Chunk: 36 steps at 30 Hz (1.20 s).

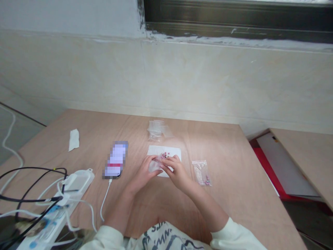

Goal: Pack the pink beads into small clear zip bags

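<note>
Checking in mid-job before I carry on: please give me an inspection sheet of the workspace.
Surface: pale wooden tabletop.
Job's things: small clear plastic bag over a white paper sheet with small pink-red pieces; clear bag of pink pieces to its right; pile of clear bags beyond.
Clutter: folded white tissue; phone, pixelated.
Grippers: left hand holds the small bag; right hand has its fingers at the bag's edge.
Cables: white charging cable at the phone; black cables around a white power strip.
Surroundings: plastered wall; dark window frame; red-edged board at right.
</note>
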### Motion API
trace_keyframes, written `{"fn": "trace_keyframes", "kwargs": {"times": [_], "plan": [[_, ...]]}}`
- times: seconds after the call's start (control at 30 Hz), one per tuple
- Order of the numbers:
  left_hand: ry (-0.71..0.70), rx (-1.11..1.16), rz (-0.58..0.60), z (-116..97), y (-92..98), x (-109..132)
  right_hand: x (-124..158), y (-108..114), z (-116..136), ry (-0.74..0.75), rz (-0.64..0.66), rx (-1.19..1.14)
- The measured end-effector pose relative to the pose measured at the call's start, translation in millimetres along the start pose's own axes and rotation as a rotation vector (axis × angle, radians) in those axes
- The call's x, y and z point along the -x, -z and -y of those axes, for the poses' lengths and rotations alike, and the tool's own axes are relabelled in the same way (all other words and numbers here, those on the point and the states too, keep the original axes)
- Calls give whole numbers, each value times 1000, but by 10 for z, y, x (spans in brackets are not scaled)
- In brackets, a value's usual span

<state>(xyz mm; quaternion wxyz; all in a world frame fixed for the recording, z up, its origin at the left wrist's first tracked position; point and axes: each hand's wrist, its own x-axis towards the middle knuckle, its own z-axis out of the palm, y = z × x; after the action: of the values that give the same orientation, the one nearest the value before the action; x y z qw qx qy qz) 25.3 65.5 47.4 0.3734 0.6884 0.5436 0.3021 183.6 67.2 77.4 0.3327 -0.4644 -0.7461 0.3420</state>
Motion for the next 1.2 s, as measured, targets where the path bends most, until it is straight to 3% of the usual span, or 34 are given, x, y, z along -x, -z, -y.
{"fn": "trace_keyframes", "kwargs": {"times": [0.2,0.4,0.57,0.7,0.83,1.0,1.2], "plan": [[22,-91,-55,79,62,5,40,-16,-356,-210,-233,84],[18,-152,-42,110,123,3,22,-134,-704,-301,-163,231],[19,-186,-18,122,83,-14,-4,-119,-677,-280,-166,193],[-7,-207,7,143,17,-48,-44,-102,-467,-224,-213,87],[-19,-199,3,146,-22,-74,-70,-143,-305,-148,-165,-12],[-10,-206,-17,183,4,-68,65,-198,-504,-273,-251,63],[-12,-201,-12,188,8,-43,165,-288,-686,-300,-175,153]]}}
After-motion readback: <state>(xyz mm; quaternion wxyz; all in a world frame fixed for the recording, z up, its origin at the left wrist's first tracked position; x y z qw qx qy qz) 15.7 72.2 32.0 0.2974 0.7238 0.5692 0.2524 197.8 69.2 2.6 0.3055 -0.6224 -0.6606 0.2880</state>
